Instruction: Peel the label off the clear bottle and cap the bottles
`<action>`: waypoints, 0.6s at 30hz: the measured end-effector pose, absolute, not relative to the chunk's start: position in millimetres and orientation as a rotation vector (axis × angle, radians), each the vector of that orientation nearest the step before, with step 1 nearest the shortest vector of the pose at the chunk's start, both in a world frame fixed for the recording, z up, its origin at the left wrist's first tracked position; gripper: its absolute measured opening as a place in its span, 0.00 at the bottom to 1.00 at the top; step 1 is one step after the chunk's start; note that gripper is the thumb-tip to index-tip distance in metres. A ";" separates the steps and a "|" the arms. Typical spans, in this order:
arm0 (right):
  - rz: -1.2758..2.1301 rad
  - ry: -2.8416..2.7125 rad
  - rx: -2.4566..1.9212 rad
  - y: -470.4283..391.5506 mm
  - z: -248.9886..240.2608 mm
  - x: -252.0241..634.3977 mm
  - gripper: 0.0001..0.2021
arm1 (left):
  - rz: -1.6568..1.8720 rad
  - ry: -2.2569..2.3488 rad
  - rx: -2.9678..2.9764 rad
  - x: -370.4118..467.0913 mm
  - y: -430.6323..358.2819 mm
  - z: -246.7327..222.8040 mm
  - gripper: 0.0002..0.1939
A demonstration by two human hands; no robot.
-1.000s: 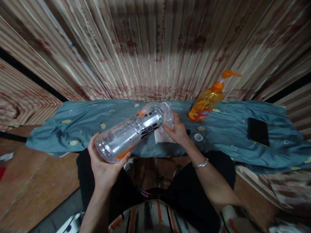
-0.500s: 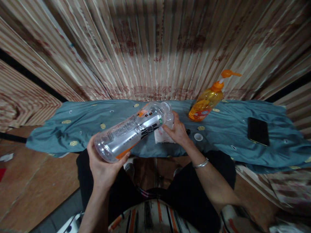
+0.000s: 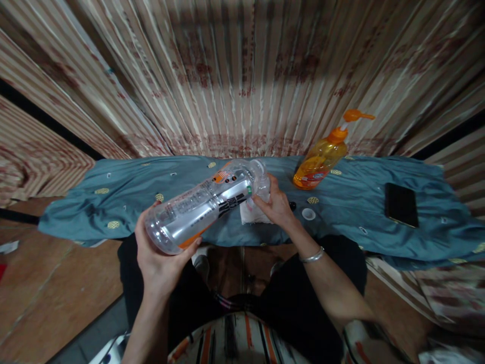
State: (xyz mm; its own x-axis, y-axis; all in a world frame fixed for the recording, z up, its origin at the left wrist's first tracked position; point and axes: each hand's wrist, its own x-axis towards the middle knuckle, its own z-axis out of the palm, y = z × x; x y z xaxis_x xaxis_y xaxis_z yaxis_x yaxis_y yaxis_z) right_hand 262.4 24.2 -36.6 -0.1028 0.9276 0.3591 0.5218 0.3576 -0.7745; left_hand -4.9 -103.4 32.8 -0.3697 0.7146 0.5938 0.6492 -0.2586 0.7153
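A large clear plastic bottle [image 3: 197, 210] with a silver and orange label lies tilted across the middle of the view. Its base rests in my left hand [image 3: 161, 258], whose fingers and thumb wrap round it. At the bottle's upper right, my right hand [image 3: 276, 202] grips a smaller clear plastic piece [image 3: 262, 184] against the neck; its exact shape is hard to make out. Beneath my right hand lies a white tissue [image 3: 252, 213]. A small white cap [image 3: 308, 214] sits on the cloth just right of that hand, beside a small dark object [image 3: 292, 206].
An orange pump bottle [image 3: 320, 162] with yellow liquid stands behind the cap. A black phone [image 3: 401, 205] lies farther right on the teal cloth [image 3: 125, 187]. Pleated curtains [image 3: 235, 76] hang behind the cloth. My knees are below its front edge.
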 end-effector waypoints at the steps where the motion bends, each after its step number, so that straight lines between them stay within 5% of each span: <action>1: 0.592 -1.760 -1.286 24.3 -36.6 262.6 0.36 | 1.727 1.886 1.740 -5.6 -103.4 32.4 0.49; 18: 0.601 -1.752 -1.305 23.5 -34.0 262.5 0.36 | 1.682 1.998 1.676 -5.7 -104.8 31.5 0.52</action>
State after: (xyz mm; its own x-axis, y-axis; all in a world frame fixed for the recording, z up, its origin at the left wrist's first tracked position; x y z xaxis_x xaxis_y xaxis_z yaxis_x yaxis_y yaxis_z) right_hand 262.5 23.5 -34.0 -0.0965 0.9343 0.3432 0.5267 0.3405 -0.7789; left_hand -5.7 -104.8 31.5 -0.4160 0.7157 0.5610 0.6747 -0.1707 0.7181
